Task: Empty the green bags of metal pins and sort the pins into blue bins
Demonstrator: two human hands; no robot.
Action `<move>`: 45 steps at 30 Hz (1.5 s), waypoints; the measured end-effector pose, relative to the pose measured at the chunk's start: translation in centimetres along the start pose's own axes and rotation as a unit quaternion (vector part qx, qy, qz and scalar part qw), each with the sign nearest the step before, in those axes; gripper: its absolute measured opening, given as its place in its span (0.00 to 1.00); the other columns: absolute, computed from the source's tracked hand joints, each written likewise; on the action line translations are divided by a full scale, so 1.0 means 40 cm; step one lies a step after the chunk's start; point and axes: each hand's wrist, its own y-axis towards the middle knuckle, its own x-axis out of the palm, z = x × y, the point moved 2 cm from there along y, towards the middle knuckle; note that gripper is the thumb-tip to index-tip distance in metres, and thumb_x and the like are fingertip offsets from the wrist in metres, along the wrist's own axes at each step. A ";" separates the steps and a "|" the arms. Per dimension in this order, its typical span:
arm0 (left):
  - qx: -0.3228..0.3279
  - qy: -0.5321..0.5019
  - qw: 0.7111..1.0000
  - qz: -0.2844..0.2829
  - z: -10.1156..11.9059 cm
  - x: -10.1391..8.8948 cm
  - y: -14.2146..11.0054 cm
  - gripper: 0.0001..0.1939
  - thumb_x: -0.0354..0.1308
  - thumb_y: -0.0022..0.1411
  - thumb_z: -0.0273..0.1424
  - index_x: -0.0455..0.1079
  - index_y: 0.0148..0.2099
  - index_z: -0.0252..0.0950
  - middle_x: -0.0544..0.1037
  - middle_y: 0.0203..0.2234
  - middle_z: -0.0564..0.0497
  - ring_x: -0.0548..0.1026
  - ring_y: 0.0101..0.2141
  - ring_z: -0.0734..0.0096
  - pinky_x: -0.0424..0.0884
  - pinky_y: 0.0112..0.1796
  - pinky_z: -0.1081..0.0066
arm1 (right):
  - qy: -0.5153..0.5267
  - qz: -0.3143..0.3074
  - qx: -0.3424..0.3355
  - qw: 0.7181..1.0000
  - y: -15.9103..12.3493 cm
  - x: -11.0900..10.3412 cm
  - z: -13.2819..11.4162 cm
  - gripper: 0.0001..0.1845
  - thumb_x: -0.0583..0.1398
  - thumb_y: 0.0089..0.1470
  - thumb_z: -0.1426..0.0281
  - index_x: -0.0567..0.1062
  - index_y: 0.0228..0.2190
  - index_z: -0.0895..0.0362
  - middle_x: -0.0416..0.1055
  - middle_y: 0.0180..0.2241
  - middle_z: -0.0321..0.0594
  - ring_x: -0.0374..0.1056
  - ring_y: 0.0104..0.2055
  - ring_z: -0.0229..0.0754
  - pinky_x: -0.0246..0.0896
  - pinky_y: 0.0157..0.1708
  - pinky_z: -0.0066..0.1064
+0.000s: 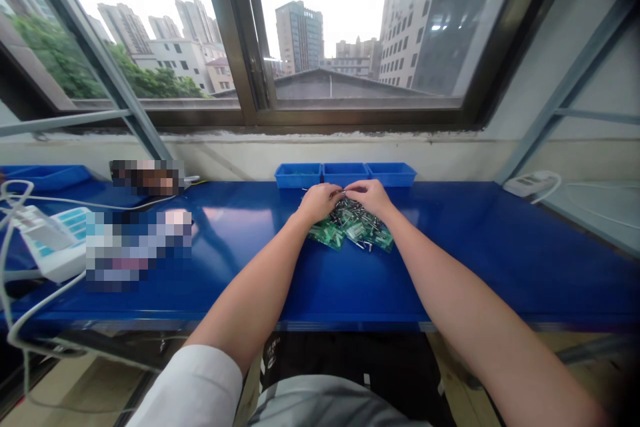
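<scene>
My left hand (320, 203) and my right hand (371, 197) meet above a heap on the blue table, fingertips pinched close together. Between them shows a small shiny metal piece (343, 193), too small to name exactly. Beneath and in front of the hands lies a loose pile of short metal pins (354, 215), silver and dark. Green pieces that look like small circuit boards in clear bags (327, 235) lie along the near side of the pile. The palms and most of the inner fingers are hidden from above.
Three blue bins (345, 173) stand side by side behind the hands, against the wall. On the blue table (240, 267), a white power strip (531, 183) sits at the right and white cables (20, 327) run along the left. Blurred-out patches cover items at the left. A window is ahead.
</scene>
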 end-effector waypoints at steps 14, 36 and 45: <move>-0.091 -0.028 0.995 0.022 -0.024 0.011 -0.001 0.24 0.52 0.62 0.39 0.62 0.57 0.33 0.76 0.44 0.44 0.73 0.45 0.61 0.67 0.46 0.66 | -0.015 0.184 0.095 0.978 0.020 -0.054 0.074 0.18 0.61 0.41 0.67 0.79 0.36 0.59 0.78 0.33 0.42 0.73 0.37 0.44 0.66 0.43 0.34; -0.079 0.007 0.996 -0.033 -0.031 0.022 -0.001 0.23 0.50 0.62 0.40 0.65 0.55 0.33 0.75 0.45 0.42 0.72 0.46 0.58 0.67 0.47 0.65 | -0.050 0.148 0.094 0.983 0.040 -0.070 0.144 0.34 0.65 0.37 0.71 0.71 0.50 0.61 0.70 0.51 0.49 0.65 0.53 0.51 0.59 0.53 0.41; -0.050 0.038 0.994 -0.086 -0.037 0.037 -0.005 0.19 0.50 0.61 0.41 0.72 0.47 0.36 0.76 0.46 0.43 0.72 0.47 0.57 0.67 0.47 0.65 | -0.245 -0.098 0.059 0.963 0.007 0.014 0.064 0.24 0.60 0.48 0.55 0.77 0.43 0.55 0.73 0.47 0.46 0.62 0.54 0.55 0.56 0.53 0.43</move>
